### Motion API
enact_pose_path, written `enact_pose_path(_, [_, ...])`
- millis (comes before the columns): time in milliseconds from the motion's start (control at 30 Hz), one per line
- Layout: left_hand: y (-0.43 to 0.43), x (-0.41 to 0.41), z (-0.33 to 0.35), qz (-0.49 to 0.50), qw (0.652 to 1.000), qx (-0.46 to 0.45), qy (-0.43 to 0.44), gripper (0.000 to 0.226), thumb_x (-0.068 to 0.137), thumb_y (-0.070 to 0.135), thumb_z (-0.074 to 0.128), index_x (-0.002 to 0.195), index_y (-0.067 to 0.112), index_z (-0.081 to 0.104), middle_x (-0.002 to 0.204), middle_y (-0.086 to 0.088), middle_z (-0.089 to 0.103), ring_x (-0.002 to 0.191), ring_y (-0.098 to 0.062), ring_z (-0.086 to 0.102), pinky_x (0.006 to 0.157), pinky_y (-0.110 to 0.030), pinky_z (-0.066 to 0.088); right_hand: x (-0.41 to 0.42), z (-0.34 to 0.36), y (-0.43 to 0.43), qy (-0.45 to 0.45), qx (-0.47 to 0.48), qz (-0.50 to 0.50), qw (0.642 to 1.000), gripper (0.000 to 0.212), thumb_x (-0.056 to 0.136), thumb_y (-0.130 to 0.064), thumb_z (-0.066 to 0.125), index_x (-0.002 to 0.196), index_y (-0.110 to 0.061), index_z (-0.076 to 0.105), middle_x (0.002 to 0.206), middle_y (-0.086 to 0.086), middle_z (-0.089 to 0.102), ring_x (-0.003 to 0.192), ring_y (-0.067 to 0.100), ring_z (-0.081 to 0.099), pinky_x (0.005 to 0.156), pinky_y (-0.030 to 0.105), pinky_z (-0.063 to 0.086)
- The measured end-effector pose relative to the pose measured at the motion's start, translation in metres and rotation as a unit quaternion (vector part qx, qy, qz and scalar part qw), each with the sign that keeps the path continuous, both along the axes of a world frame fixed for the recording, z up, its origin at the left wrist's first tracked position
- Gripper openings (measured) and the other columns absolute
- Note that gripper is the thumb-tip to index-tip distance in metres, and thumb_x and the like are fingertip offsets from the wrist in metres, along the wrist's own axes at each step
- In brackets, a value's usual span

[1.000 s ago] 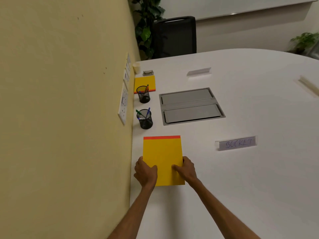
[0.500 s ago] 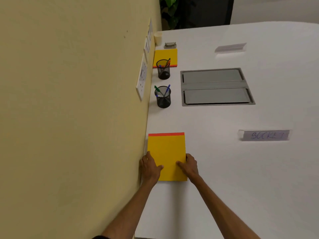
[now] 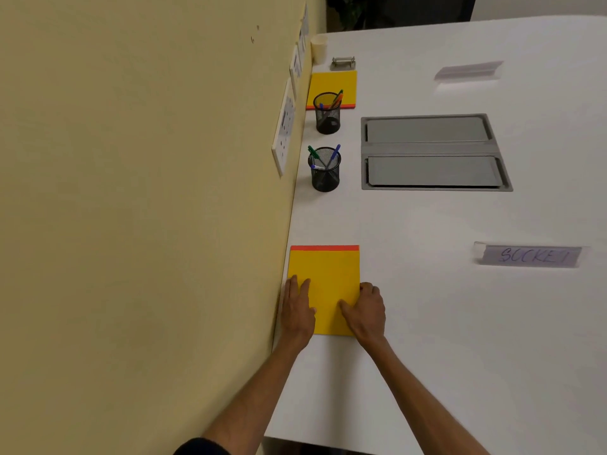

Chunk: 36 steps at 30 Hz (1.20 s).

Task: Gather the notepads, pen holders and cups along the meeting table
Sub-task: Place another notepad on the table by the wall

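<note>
Notepad (image 3: 325,277) — left hand (image 3: 297,307) flat, right hand (image 3: 368,310) pinching its edge.

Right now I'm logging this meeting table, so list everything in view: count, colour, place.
near pen holder: one, black mesh, by the wall, holds pens
far pen holder: one, black mesh, beyond it, holds more pens
near notepad: one, yellow, orange strip, near edge
far notepad: one, yellow, orange strip, behind far pen holder
cup: one, cream, far end against wall
metal clip: one, silver, beside cup
SOCKET label: one, clear, right side
second label: one, clear, far side
cable hatch: one, grey, table middle
wall sockets: several, white, yellow wall
left hand: fingers flat on near notepad
right hand: grips its right edge, fingers curled
</note>
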<state>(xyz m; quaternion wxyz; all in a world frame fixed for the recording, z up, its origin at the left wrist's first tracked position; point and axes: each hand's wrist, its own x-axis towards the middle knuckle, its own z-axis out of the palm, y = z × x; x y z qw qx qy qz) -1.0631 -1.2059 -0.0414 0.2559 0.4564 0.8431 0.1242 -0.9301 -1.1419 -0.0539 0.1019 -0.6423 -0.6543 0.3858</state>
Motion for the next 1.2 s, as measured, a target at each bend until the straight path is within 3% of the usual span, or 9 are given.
enact_pose_path(100, [-0.002,0.002,-0.007,-0.012,0.998,0.017,-0.063,0.064,0.097,0.004,0.052,0.153,0.018,0.025,0.164,-0.006,0.002,0.152,-0.021,-0.003,0.12,-0.03,0.017,0.001,-0.002,-0.003,0.014,0.011,0.004,1.0,0.061,0.083,-0.027,0.07,0.133,-0.004,0.045,0.127,0.015,0.049,0.114,0.032,0.053,0.088,0.039,0.048])
enact_pose_path(167, [-0.003,0.003,-0.011,-0.034,0.996,0.013,-0.077,0.064,0.098,0.012,0.054,0.154,0.019,0.023,0.164,-0.007,-0.001,0.152,-0.022,-0.006,0.12,-0.032,0.014,0.0,-0.003,-0.004,0.025,0.01,0.0,1.0,0.061,0.084,-0.025,0.07,0.135,-0.004,0.045,0.128,0.016,0.05,0.114,0.033,0.054,0.091,0.039,0.047])
enact_pose_path(333, [-0.006,-0.001,-0.022,-0.08,0.995,-0.009,-0.054,0.078,0.095,0.041,0.057,0.156,0.02,0.013,0.163,-0.008,-0.01,0.151,-0.025,-0.013,0.122,-0.038,0.009,-0.002,-0.005,-0.005,0.035,0.015,-0.002,0.999,0.061,0.084,-0.025,0.071,0.135,-0.003,0.045,0.126,0.016,0.051,0.113,0.033,0.054,0.092,0.038,0.046])
enact_pose_path(700, [-0.004,-0.01,-0.027,-0.089,0.995,-0.037,0.017,0.082,0.095,0.045,0.053,0.156,0.021,0.004,0.163,-0.012,-0.012,0.151,-0.027,-0.012,0.124,-0.039,0.007,-0.011,-0.011,0.0,0.045,0.01,0.018,0.999,0.063,0.083,-0.025,0.074,0.134,-0.004,0.045,0.127,0.016,0.049,0.114,0.032,0.054,0.092,0.035,0.046])
enact_pose_path(867, [-0.003,-0.008,-0.027,-0.086,0.995,-0.044,0.026,0.08,0.096,0.045,0.052,0.156,0.021,0.005,0.163,-0.011,-0.011,0.151,-0.027,-0.012,0.123,-0.039,0.007,-0.01,-0.012,0.0,0.019,0.035,0.058,0.998,0.065,0.087,-0.028,0.07,0.139,-0.005,0.04,0.136,0.015,0.043,0.124,0.03,0.048,0.096,0.034,0.046])
enact_pose_path(1033, [-0.005,0.0,-0.027,-0.067,0.997,-0.033,0.025,0.074,0.098,0.04,0.05,0.156,0.019,0.01,0.164,-0.01,-0.007,0.151,-0.026,-0.009,0.123,-0.038,0.008,-0.006,-0.019,-0.005,-0.053,0.098,0.175,0.978,0.054,0.099,-0.032,0.05,0.148,-0.012,0.037,0.155,0.008,0.032,0.143,0.025,0.028,0.111,0.039,0.035])
enact_pose_path(1200, [-0.012,0.0,-0.029,-0.076,0.996,-0.024,0.038,0.07,0.1,0.041,0.046,0.156,0.019,0.011,0.164,-0.009,-0.005,0.152,-0.023,-0.007,0.122,-0.035,0.008,0.003,-0.021,0.001,-0.07,0.091,0.228,0.967,0.053,0.099,-0.033,0.049,0.147,-0.015,0.037,0.157,0.006,0.029,0.143,0.025,0.028,0.11,0.042,0.037])
